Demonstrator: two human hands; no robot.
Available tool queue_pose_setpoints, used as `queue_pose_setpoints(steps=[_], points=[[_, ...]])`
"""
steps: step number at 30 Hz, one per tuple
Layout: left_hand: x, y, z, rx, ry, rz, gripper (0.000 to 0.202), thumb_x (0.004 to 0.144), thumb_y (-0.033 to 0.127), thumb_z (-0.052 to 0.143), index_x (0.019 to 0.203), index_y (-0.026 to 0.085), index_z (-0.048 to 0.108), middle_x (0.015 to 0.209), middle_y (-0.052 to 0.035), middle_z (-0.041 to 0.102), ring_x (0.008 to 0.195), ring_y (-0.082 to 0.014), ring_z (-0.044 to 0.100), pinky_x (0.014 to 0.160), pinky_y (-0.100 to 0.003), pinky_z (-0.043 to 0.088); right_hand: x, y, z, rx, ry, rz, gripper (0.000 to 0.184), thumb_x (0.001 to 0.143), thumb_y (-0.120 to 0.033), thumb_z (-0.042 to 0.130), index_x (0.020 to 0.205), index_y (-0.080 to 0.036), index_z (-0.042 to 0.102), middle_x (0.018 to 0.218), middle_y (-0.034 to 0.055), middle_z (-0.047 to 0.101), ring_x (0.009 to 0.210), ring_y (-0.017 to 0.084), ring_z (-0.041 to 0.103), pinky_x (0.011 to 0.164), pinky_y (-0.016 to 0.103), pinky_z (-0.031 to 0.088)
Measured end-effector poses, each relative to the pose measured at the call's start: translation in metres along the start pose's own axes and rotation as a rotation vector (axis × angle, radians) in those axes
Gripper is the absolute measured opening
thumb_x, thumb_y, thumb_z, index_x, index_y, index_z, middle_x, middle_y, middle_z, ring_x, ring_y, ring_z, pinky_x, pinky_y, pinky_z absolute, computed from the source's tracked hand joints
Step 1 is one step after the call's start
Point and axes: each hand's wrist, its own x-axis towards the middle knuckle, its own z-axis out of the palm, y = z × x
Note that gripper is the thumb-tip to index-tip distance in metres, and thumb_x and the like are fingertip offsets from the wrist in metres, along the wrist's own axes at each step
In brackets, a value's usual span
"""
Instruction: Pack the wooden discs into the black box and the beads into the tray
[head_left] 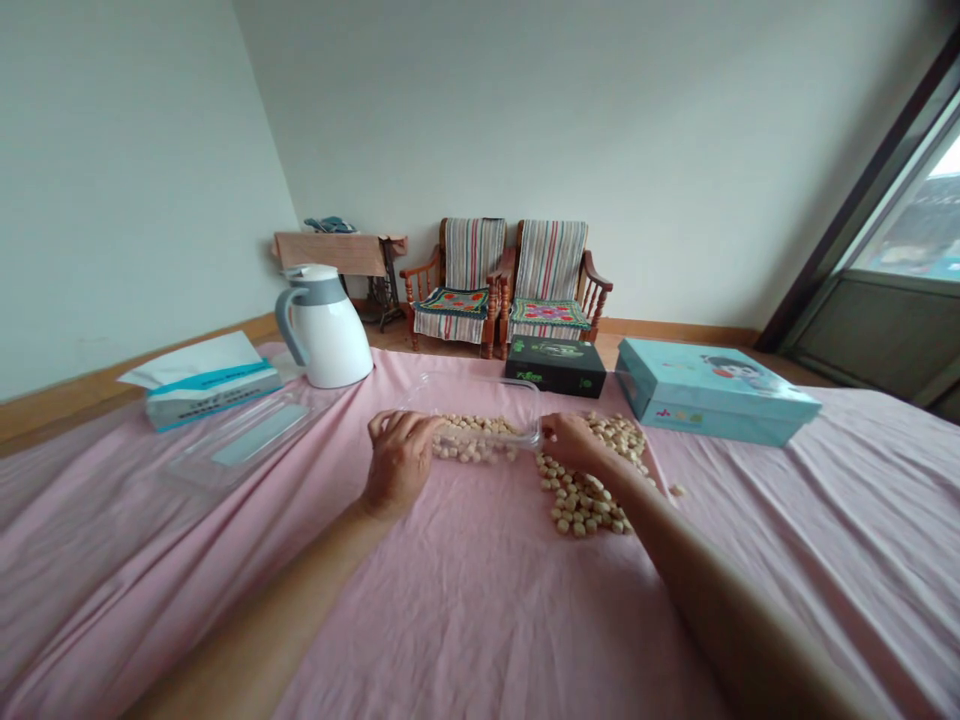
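Observation:
A clear plastic container (480, 395) sits in front of me on the pink cloth, with small round beige pieces (474, 440) in its lower part. Its left end is gripped by my left hand (401, 455), fingers bent over the edge. At the opposite end, my right hand (571, 442) has its fingers curled against the container's right edge; the fingertips are partly hidden. A loose pile of the same beige pieces (589, 505) lies under and around my right hand and wrist. The exact kind of these pieces is too small to tell.
A clear plastic lid (251, 440), a tissue box (214, 393) and a white-and-grey jug (332, 335) stand to the left. A black box (555, 367) and a light blue box (712, 390) are at the back right. Two wooden chairs (501, 285) stand beyond the pink cloth (480, 600).

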Motion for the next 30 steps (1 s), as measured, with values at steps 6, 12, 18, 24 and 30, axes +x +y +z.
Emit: queue_pose_setpoints(steps=[6,12,18,24,30], points=[[-0.001,-0.002,0.000,-0.004,0.002,-0.005,0.026,0.086,0.014,0.046,0.102,0.021,0.066,0.089,-0.0055,0.067,0.089,-0.0220,0.058,0.089,-0.042,0.034,-0.002,-0.004,0.002,-0.037,-0.025,-0.032,0.019,0.070,-0.019,0.057,0.081,-0.017,0.072,0.081,0.0068,0.071,0.073,0.017,0.061,0.065,0.023,0.039],[-0.002,-0.003,0.002,-0.003,0.011,-0.005,0.027,0.085,0.014,0.046,0.103,0.022,0.066,0.089,-0.0057,0.067,0.089,-0.0221,0.058,0.089,-0.043,0.035,0.000,0.009,-0.017,-0.005,0.044,0.018,0.021,0.067,-0.008,0.053,0.076,-0.016,0.070,0.077,0.0048,0.070,0.070,0.014,0.061,0.065,0.021,0.042],[-0.003,-0.003,0.004,-0.014,0.000,-0.001,0.027,0.085,0.014,0.046,0.102,0.021,0.065,0.089,-0.0053,0.067,0.089,-0.0220,0.057,0.089,-0.042,0.034,0.002,0.002,-0.050,0.413,0.383,0.002,0.018,0.073,-0.021,0.055,0.086,-0.015,0.066,0.081,0.0054,0.070,0.071,0.015,0.063,0.066,0.024,0.047],[-0.004,-0.003,0.003,-0.019,0.005,0.000,0.028,0.084,0.015,0.047,0.103,0.021,0.066,0.089,-0.0059,0.067,0.090,-0.0227,0.057,0.088,-0.042,0.034,-0.001,-0.011,-0.046,0.374,0.360,0.012,0.019,0.075,-0.017,0.053,0.084,-0.018,0.069,0.082,0.0045,0.072,0.074,0.015,0.065,0.069,0.024,0.048],[-0.003,-0.002,0.002,-0.019,0.010,-0.008,0.030,0.083,0.013,0.046,0.103,0.022,0.066,0.088,-0.0057,0.066,0.089,-0.0226,0.057,0.088,-0.042,0.034,-0.008,-0.001,-0.020,-0.136,-0.067,-0.019,0.028,0.070,-0.011,0.056,0.091,-0.018,0.073,0.091,0.0086,0.073,0.084,0.020,0.065,0.072,0.025,0.044]])
